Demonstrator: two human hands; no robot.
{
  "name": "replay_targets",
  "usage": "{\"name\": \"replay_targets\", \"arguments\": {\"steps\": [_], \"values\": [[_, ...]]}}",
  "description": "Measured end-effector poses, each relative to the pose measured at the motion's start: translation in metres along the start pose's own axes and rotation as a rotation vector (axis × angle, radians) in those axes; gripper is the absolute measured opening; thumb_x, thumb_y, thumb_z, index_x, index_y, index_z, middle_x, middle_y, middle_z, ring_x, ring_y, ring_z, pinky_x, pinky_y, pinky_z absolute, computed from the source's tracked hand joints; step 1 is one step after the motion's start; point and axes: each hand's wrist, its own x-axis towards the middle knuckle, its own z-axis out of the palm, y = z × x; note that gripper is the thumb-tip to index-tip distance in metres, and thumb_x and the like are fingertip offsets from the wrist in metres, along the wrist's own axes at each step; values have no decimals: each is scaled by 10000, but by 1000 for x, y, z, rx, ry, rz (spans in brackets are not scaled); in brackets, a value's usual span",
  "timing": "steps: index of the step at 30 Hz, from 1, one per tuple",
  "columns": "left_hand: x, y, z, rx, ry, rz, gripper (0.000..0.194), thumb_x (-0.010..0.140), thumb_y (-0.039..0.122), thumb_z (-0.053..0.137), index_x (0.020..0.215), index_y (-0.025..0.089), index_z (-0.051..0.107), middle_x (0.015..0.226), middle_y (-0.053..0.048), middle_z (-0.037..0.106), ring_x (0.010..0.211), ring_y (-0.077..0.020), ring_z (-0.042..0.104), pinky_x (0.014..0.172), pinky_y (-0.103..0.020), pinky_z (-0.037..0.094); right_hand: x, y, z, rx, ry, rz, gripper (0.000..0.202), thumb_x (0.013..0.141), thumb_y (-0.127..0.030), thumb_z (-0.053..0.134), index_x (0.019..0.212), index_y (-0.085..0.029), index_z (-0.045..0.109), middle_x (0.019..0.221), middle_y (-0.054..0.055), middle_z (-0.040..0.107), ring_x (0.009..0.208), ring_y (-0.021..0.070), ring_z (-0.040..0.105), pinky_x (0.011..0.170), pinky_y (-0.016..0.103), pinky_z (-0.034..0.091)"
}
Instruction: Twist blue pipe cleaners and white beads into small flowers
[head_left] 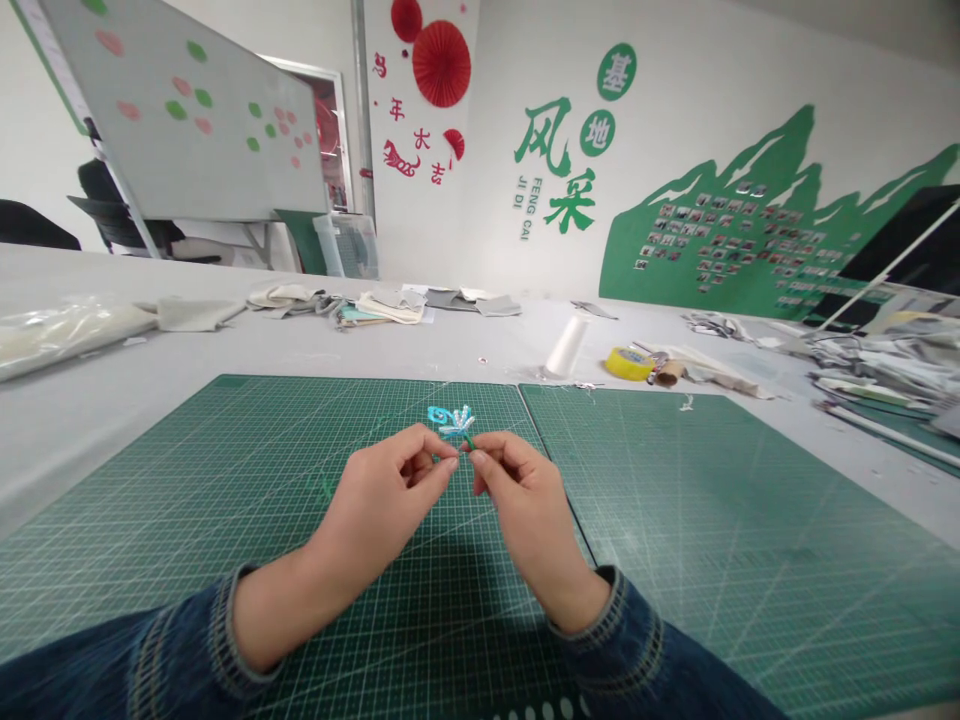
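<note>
A small beaded flower (457,424) in blue and white, with a short green stem, is held up above the green cutting mat (247,470). My right hand (521,500) pinches the stem between thumb and forefinger. Close against it, my left hand (390,490) is closed in a pinch at the base of the flower. What lies between the left fingertips is too small to make out. The fingertips of both hands almost touch, just below the petals.
A second green mat (712,500) adjoins on the right. Behind the mats stand a white thread cone (568,347) and a yellow tape roll (628,364). Folded fabric pieces (390,304) lie along the back, a plastic-wrapped bundle (67,335) at left, and piled scraps (900,365) at right.
</note>
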Motion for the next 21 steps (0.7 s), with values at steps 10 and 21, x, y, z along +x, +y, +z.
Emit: {"name": "replay_targets", "arguments": {"steps": [10,21], "values": [[-6,14,-22,834,154,829,195,941,133,485,938,158,679,726,-32,608,647,-178,477,624,-336,366,-3,8,-6,-494,39,-349,139,921,-182,567,901,-221,699,834,20,690,761,165,607,713,301,467],[17,19,-53,914,42,780,180,931,183,541,886,185,715,736,-22,589,702,-192,507,621,-328,389,-4,7,-8,-861,-226,-680,216,962,-148,504,890,-173,707,789,48,682,741,177,563,691,315,461]]}}
